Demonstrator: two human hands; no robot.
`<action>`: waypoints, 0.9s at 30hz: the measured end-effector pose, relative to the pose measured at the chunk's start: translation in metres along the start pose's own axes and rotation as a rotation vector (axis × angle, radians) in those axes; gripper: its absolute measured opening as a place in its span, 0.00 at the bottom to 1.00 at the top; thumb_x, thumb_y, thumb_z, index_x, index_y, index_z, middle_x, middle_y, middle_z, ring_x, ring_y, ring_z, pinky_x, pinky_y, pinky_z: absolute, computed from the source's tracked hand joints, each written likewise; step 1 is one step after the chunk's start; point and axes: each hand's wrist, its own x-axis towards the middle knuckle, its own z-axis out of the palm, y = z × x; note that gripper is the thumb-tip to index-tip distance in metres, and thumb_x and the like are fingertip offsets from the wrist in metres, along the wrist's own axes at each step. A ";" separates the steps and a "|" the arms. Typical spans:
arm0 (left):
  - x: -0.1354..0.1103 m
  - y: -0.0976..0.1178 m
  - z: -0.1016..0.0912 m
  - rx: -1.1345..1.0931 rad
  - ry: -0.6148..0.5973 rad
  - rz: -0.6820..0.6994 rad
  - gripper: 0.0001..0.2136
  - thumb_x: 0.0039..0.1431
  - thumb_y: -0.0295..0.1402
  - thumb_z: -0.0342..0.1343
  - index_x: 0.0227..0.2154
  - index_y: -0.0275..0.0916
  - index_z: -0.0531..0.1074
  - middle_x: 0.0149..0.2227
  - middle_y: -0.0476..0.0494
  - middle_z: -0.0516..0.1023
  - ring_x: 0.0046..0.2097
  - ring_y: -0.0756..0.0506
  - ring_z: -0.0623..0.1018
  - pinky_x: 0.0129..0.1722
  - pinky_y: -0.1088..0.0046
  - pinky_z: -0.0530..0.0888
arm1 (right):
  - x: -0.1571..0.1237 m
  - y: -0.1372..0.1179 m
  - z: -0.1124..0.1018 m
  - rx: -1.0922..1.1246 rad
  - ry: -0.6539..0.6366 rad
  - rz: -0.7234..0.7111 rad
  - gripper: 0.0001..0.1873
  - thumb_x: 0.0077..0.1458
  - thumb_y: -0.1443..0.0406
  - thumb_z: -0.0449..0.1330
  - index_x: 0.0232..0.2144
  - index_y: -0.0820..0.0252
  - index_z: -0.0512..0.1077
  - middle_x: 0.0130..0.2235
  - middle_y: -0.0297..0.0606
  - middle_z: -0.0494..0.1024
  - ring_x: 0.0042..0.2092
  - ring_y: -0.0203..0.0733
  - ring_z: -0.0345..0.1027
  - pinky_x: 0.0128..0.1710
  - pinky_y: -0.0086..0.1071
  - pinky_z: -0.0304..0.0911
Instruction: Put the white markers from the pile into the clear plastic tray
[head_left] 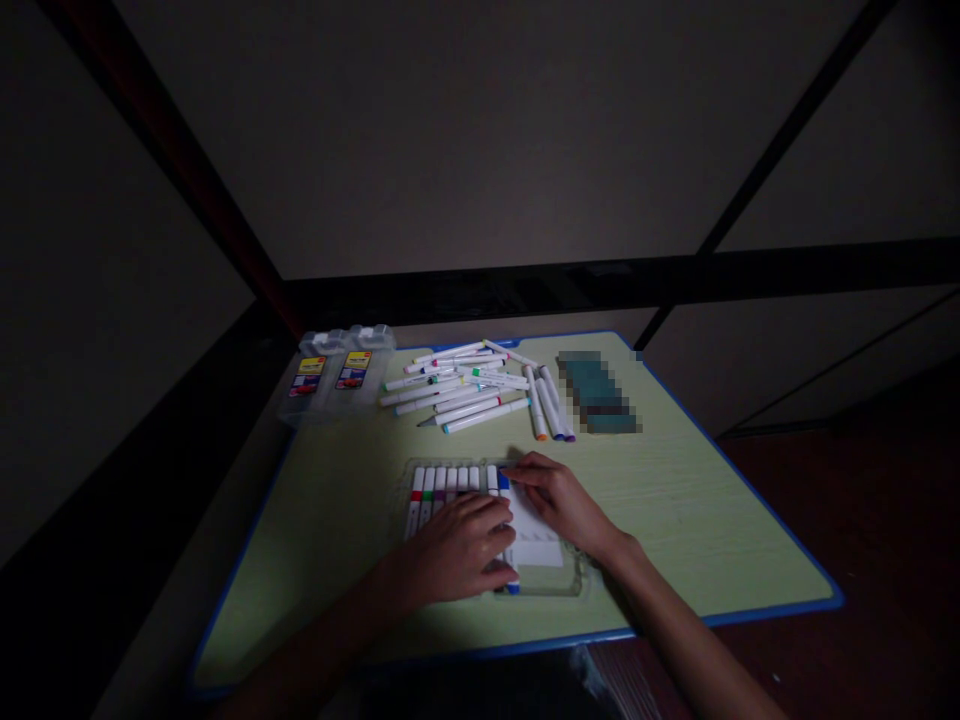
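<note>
A clear plastic case (577, 580) lies near the front of the table, with a row of white markers (430, 480) upright in its left part. A blue-ended marker (513, 588) lies at the right end of that row. My left hand (461, 548) reaches across the row, its fingers and thumb curled on the blue-ended marker's side and lower part. Thumb and fingertips of my right hand (555, 495) close on the same marker's blue top. My left hand hides the lower ends of several markers. A white ridged insert (540, 553) shows in the case's right part.
A loose pile of white markers (480, 415) with coloured ends lies beyond the case. Several more markers (551, 405) lie right of it, beside a blurred-out teal item (600, 395). A clear lid (330, 400) with two labels rests at the back left. The table (675, 520) has a blue edge.
</note>
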 end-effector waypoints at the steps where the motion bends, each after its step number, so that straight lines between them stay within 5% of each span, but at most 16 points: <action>1: 0.000 0.000 0.000 0.002 -0.002 -0.001 0.13 0.53 0.43 0.54 0.34 0.37 0.70 0.40 0.42 0.72 0.43 0.45 0.70 0.44 0.65 0.68 | 0.000 0.000 0.000 -0.003 -0.002 0.000 0.22 0.51 0.78 0.49 0.42 0.57 0.73 0.36 0.39 0.70 0.38 0.38 0.65 0.38 0.31 0.62; 27: -0.003 -0.004 -0.009 -0.035 -0.060 0.042 0.12 0.55 0.39 0.52 0.38 0.38 0.69 0.43 0.42 0.70 0.47 0.44 0.68 0.46 0.67 0.66 | 0.001 -0.003 0.001 -0.062 -0.033 -0.031 0.20 0.53 0.77 0.49 0.43 0.56 0.72 0.34 0.39 0.70 0.38 0.38 0.66 0.38 0.31 0.63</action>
